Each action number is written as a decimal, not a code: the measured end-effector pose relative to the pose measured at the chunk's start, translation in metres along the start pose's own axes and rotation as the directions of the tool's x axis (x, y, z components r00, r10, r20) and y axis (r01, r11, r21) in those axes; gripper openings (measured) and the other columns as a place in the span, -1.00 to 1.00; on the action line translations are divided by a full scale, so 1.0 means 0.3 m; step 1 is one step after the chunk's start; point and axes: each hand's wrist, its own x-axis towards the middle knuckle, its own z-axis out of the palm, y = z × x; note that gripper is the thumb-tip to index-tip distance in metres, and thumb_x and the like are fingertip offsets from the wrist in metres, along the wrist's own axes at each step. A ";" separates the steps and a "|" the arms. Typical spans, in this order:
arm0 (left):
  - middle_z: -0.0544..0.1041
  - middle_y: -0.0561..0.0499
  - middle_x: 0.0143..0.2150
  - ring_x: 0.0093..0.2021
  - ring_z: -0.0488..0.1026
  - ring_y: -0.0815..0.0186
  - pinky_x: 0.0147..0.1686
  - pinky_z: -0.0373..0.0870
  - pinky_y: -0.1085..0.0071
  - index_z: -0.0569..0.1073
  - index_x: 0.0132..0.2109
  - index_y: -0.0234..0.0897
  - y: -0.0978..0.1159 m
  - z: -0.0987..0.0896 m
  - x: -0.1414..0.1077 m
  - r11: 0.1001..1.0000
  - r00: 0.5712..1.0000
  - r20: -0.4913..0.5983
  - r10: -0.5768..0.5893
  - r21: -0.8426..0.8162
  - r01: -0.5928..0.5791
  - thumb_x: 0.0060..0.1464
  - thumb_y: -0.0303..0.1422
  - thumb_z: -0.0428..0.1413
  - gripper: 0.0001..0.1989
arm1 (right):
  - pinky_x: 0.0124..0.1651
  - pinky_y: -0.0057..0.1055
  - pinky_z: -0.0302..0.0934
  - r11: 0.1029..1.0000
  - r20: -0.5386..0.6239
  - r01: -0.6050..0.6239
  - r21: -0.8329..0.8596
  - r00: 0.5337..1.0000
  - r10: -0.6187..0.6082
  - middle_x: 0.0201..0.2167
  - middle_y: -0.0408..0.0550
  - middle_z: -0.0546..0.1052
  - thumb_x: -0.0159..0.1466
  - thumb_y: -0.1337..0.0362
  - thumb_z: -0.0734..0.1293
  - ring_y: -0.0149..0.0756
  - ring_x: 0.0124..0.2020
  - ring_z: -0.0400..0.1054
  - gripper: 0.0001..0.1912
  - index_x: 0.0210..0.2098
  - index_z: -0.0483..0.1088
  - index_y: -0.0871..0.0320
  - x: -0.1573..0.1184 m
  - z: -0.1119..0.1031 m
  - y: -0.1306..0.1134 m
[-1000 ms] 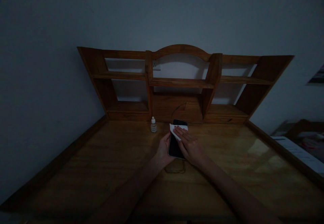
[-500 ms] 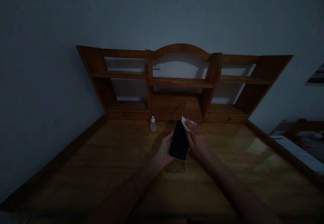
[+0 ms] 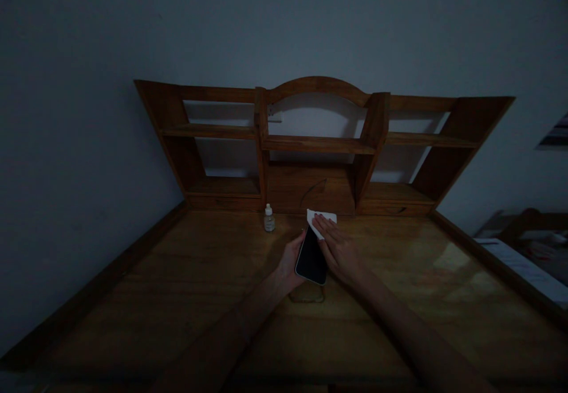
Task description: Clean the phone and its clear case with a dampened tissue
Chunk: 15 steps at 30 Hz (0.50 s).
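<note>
We are holding a dark-screened phone (image 3: 312, 261) just below the centre of the frame, its long sides slanting. Our left hand (image 3: 291, 261) is gripping it along its left edge, the fingers underneath being mostly hidden from us. Our right hand (image 3: 341, 252) is holding a white cloth (image 3: 327, 216) under close-set fingers, and we are pressing it over the phone's upper end. Just below the phone, in the lower centre, we are seeing a thin, clear-looking outline (image 3: 307, 300) lying on the wooden table (image 3: 199, 274). To the upper left of our hands, a small bottle with a white top (image 3: 269, 221) is standing upright near the table's back. Behind it, a wooden shelf unit (image 3: 318, 145) is spanning the middle of the frame, and a wall socket (image 3: 274, 117) is showing through its central opening
</note>
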 end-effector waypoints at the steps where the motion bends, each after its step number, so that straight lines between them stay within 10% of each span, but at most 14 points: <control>1: 0.59 -0.12 -0.21 -0.22 0.53 0.27 -0.07 0.38 0.39 0.52 -0.13 -0.40 0.001 0.001 0.000 1.000 1.000 -0.003 0.012 -0.009 -0.012 0.19 -0.28 0.04 -0.72 | 0.37 -0.01 -0.05 1.000 0.006 0.012 0.008 1.000 -0.012 0.35 -0.03 0.08 0.37 0.38 0.07 -0.18 0.37 -0.13 -0.44 0.35 -0.03 0.11 0.000 -0.001 -0.008; 15: 0.57 -0.13 -0.29 -0.25 0.53 0.26 -0.14 0.44 0.40 0.50 -0.25 -0.41 0.008 -0.048 0.037 0.991 0.983 -0.146 0.113 -0.051 -0.122 0.11 -0.43 -0.01 -0.79 | 0.37 -0.04 -0.07 0.983 0.129 0.158 0.089 0.977 -0.169 0.31 0.02 0.15 0.31 0.41 0.13 -0.22 0.35 -0.04 -0.40 0.34 0.01 0.16 -0.010 -0.002 -0.076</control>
